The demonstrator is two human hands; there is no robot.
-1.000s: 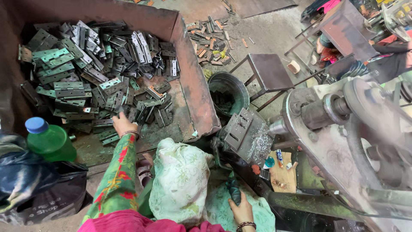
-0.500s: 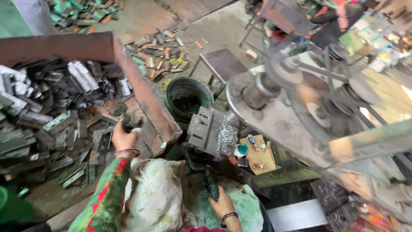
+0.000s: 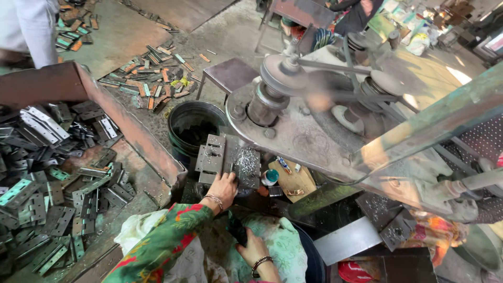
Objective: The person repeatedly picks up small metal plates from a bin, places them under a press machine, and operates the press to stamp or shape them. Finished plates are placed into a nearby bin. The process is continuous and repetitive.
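The left hand point(image 3: 224, 189) lays spread fingers on a grey metal plate point(image 3: 229, 160) just before the black bucket point(image 3: 195, 128), the rusty bin point(image 3: 133, 131) of hinges point(image 3: 50, 194) leftward, while the right hand point(image 3: 253, 249) grips a dark handle point(image 3: 237, 230).

A single head-worn camera looks steeply down from above the person's lap, tilted slightly forward. The left hand point(image 3: 224, 188) and right hand point(image 3: 255, 250) sit close at lower centre. The rusty metal bin of grey hinge plates point(image 3: 137, 137) fills the left of the frame; the grey belt-driven press machine point(image 3: 314, 126) occupies the right. The concrete floor point(image 3: 230, 31) recedes along the top edge.
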